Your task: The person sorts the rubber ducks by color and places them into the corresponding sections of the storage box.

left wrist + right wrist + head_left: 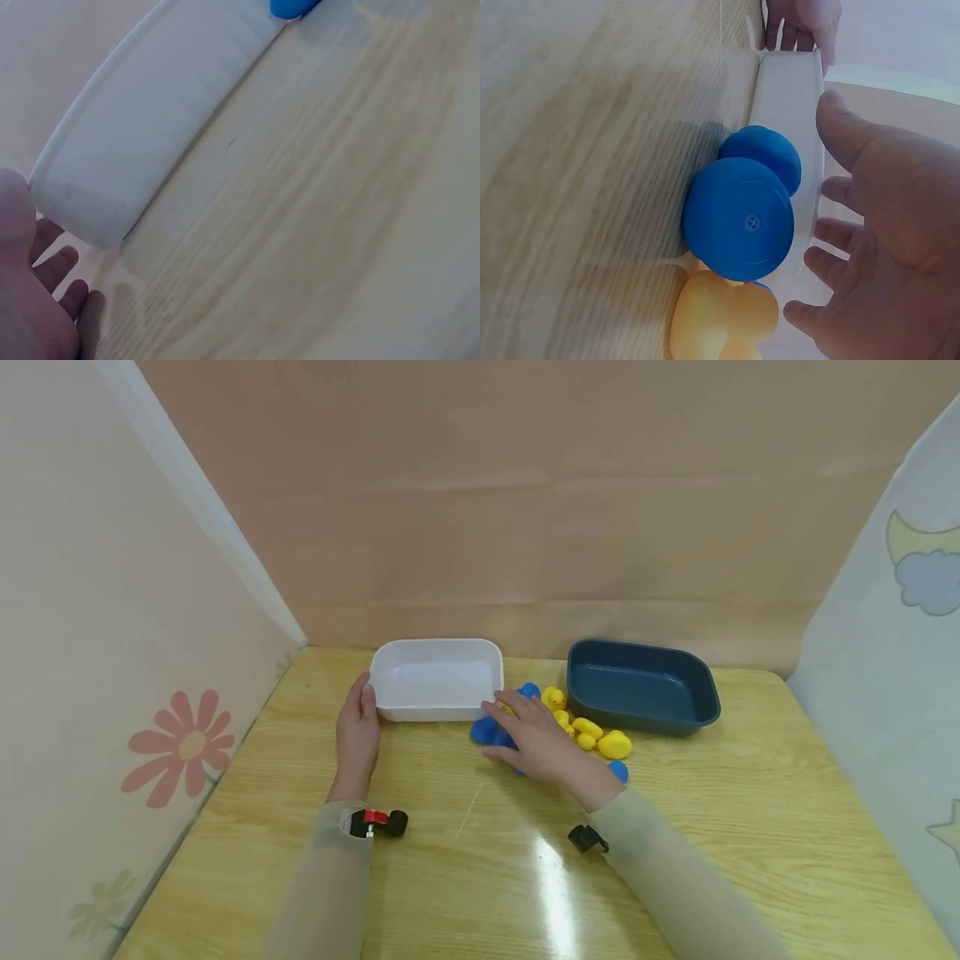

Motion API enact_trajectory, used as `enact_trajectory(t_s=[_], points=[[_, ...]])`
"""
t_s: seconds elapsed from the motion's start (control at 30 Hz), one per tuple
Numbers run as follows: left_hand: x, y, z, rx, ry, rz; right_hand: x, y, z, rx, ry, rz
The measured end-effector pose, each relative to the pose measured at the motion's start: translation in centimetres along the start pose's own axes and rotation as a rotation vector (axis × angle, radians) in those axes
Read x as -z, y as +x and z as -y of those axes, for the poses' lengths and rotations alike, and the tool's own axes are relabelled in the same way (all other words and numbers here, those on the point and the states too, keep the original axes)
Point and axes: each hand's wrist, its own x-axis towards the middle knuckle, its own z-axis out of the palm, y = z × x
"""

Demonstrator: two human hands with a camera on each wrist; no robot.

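A white tray (437, 679) is seen on a wooden table (480, 860), toward the far edge, with a dark blue tray (641, 685) set to its right. Between the two trays a cluster of small rubber ducks is spread out — blue ducks (486, 730) lying nearest the white tray's right corner, yellow ducks (613, 744) nearer the dark blue one.

The left hand (357, 732) is laid against the left end of the white tray, its fingers straight and resting along the tray's wall; nothing is gripped. In the left wrist view the same white tray wall (142, 127) is shown just beside the fingertips (64, 262).

The right hand (530, 735) is held over the blue ducks, fingers spread and relaxed, tips reaching toward the white tray's near right corner. In the right wrist view a blue duck (739, 217) is seen lying on its side with its round base turned to the camera, touching the white tray's wall (787, 112), and a yellow duck (720, 319) is pressed up beside it — the open palm (892, 225) hovers beside them, and no duck is grasped.
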Motion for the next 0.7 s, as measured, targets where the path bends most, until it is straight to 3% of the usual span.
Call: enact_trajectory(t_s=[0.23,0.4,0.53,0.7], points=[[-0.1,0.2,-0.1,-0.005,-0.019,0.079,-0.5,-0.9,-0.3,0.006,0.010,-0.015],[0.1,0.3,0.1,0.008,-0.027,0.104,-0.4,-1.4,-1.2,0.029,0.085,-0.066],[0.1,0.5,0.2,0.010,-0.022,0.124,0.1,-1.3,-2.1,-0.049,0.141,-0.132],[0.0,0.7,0.3,0.017,-0.015,0.130,0.9,-0.6,-3.2,-0.136,0.105,-0.185]])
